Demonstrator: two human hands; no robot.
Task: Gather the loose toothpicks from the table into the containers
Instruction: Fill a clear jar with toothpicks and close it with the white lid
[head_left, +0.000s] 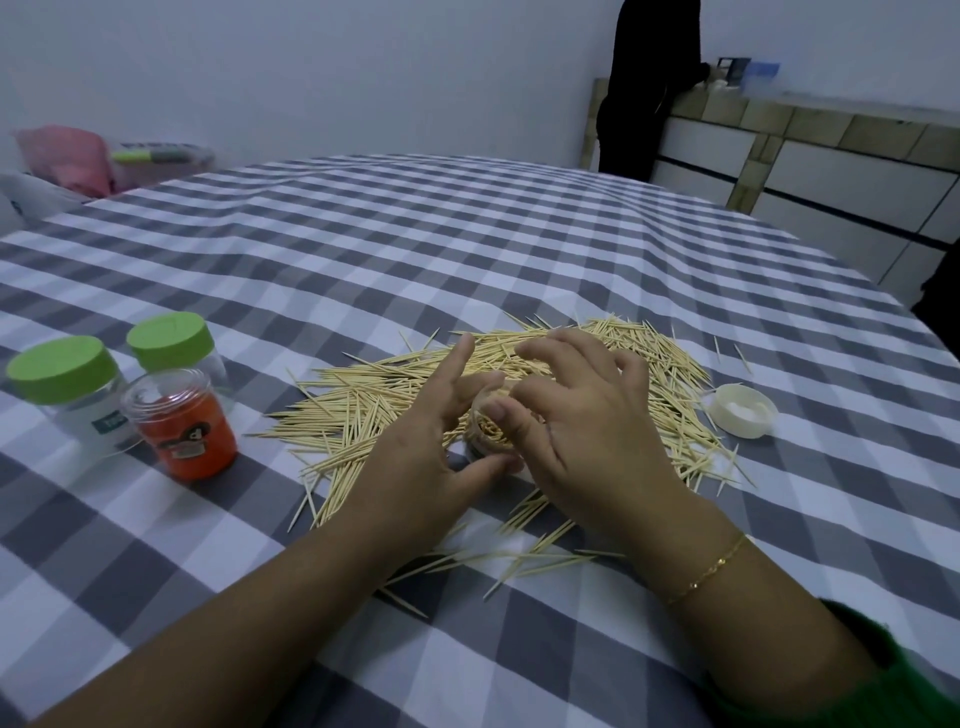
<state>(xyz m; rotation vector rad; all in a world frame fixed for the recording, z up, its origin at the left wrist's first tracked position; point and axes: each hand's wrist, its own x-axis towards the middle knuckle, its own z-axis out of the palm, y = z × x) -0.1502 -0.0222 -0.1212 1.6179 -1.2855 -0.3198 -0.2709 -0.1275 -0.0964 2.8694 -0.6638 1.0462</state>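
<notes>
Where toothpicks (519, 395) litter checked tablecloth (467, 234), pale wall, tiled counter (779, 119) behind

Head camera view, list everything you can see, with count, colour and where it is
toothpicks: many, pale wood, loose pile mid-table
small container: one, clear, toothpicks inside, between the hands
white lid: one, right of the pile
green-lidded jars: two, clear, table left
orange jar: one, open, in front of them
tablecloth: grey-white check
pink bag: one, far left
bracelet: gold, right wrist
left hand: holds the small container
right hand: fingers curled over its mouth
</notes>
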